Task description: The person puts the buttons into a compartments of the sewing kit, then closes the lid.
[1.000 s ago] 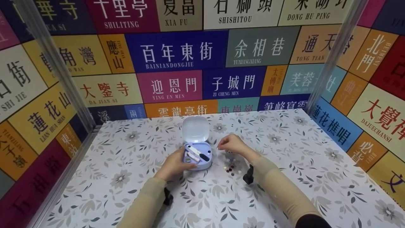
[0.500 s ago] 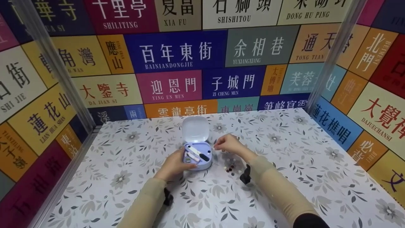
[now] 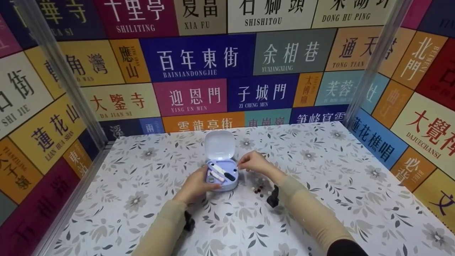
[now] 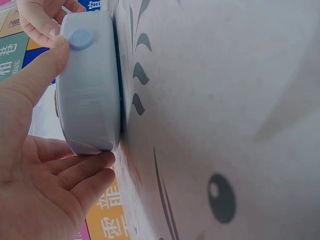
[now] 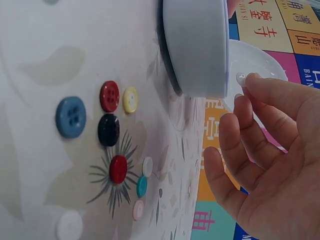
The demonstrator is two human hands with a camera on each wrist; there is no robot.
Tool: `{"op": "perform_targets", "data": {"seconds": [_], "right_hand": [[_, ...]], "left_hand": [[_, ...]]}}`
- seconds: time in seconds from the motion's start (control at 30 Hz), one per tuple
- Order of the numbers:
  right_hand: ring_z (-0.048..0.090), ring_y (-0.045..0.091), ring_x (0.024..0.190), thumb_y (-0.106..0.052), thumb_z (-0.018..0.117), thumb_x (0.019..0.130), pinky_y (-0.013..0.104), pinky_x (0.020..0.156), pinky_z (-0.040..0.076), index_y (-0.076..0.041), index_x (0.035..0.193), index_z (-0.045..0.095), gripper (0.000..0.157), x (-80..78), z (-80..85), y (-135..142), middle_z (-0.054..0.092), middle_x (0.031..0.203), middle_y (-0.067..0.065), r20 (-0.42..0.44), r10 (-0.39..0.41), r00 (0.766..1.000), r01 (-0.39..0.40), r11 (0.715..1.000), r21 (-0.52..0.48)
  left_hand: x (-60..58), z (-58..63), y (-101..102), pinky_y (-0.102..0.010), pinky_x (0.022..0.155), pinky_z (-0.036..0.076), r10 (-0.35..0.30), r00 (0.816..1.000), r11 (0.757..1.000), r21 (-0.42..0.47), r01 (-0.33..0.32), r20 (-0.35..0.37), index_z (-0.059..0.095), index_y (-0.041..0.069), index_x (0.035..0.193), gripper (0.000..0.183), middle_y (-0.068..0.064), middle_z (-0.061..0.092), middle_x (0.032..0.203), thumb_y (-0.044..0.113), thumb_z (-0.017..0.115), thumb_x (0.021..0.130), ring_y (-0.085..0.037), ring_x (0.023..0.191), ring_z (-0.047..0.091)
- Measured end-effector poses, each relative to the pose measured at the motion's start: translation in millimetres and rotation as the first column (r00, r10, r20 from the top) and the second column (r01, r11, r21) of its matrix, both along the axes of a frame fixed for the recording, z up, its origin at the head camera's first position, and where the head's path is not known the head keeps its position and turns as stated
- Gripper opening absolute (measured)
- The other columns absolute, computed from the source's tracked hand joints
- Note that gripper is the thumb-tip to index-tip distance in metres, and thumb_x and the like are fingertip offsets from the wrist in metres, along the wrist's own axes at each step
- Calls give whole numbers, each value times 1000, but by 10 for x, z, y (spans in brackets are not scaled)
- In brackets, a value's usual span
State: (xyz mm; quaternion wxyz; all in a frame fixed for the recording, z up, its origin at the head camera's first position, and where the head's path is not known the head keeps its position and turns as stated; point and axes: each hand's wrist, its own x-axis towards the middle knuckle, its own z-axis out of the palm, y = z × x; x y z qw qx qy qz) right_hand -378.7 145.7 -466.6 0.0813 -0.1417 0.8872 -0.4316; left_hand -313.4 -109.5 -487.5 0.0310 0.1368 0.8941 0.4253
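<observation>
Our right hand (image 3: 256, 163) has edged closer, right beside the open box (image 3: 230, 186), fingers pinching what seems a pale button (image 5: 241, 79), so it looks within easy reach; our left hand (image 3: 194, 185) grips the box on the surface (image 3: 170, 149), loose buttons (image 5: 118, 169) nearby

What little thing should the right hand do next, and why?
Probably lower the small pale piece, apparently a button, into the open box: the right hand pinches it close to the box's edge, and the left hand grips the box.
</observation>
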Motion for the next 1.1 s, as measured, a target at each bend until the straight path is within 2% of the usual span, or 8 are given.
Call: {"op": "perform_targets", "data": {"seconds": [0.13, 0.2, 0.3, 0.4, 0.6, 0.9, 1.0, 1.1], "right_hand": [[64, 29, 77, -14, 75, 81, 24, 59, 50, -7, 88, 76, 9, 12, -10, -32, 71, 79, -1, 2, 10, 1000, -10, 1000, -17], [64, 29, 77, -13, 75, 82, 23, 58, 49, -7, 88, 76, 9, 16, -17, -47, 71, 79, -1, 1, 19, 1000, -19, 1000, -21], [62, 22, 70, -13, 75, 82, 22, 57, 48, -6, 88, 76, 10, 14, -34, -67, 71, 78, -1, -10, 35, 999, -35, 999, -17], [59, 13, 65, -14, 76, 81, 22, 58, 49, -7, 88, 76, 10, 5, -49, -86, 71, 78, -1, -15, 38, 999, -38, 999, -11], [58, 11, 64, -13, 75, 81, 23, 58, 50, -6, 89, 76, 10, -2, -64, -122, 70, 78, -1, -9, 50, 999, -50, 998, -25], [63, 22, 73, -11, 75, 80, 38, 69, 57, -8, 88, 76, 8, 6, -105, -169, 69, 78, 0, 22, 13, 1000, -12, 999, -34], [63, 23, 72, -10, 74, 80, 34, 66, 56, -6, 88, 76, 9, 0, -116, -181, 69, 78, 0, 11, 13, 1000, -12, 999, -35], [61, 17, 67, -11, 75, 79, 26, 59, 53, -6, 87, 76, 9, -7, -120, -196, 69, 76, -1, -10, 12, 1000, -12, 1000, -27]], "left_hand": [[-15, -6, -8, -45, 113, 28, -7, 1000, 1000, -13, 6, -11, 33, 4, 150, 100, -14, 46, 145, 38, 85, 71, -31, 131, 44], [-22, -9, -12, -45, 112, 30, -13, 999, 1000, -26, 13, -30, 34, 2, 149, 99, -16, 48, 143, 38, 84, 72, -32, 129, 46], [-29, -7, -14, -45, 110, 32, -16, 999, 999, -50, 13, -52, 36, 0, 148, 97, -17, 50, 141, 39, 84, 73, -33, 127, 48], [-32, -12, -10, -45, 111, 32, -7, 999, 999, -52, 5, -35, 35, 1, 148, 98, -17, 49, 142, 39, 84, 73, -32, 127, 47], [-23, -19, -4, -45, 112, 30, 9, 1000, 999, -32, -9, 10, 32, 3, 150, 101, -15, 47, 144, 39, 84, 72, -31, 129, 45], [-18, -8, 8, -46, 113, 27, 34, 999, 997, -66, -32, 30, 29, -1, 150, 104, -19, 40, 148, 42, 83, 72, -34, 133, 41], [-22, -8, 5, -45, 114, 26, 40, 999, 997, -69, -37, 32, 28, 0, 151, 105, -19, 38, 149, 42, 83, 72, -33, 135, 39], [-24, -14, 0, -45, 113, 27, 30, 999, 998, -55, -28, 20, 29, 0, 150, 103, -18, 40, 148, 41, 83, 73, -33, 133, 41]]}}
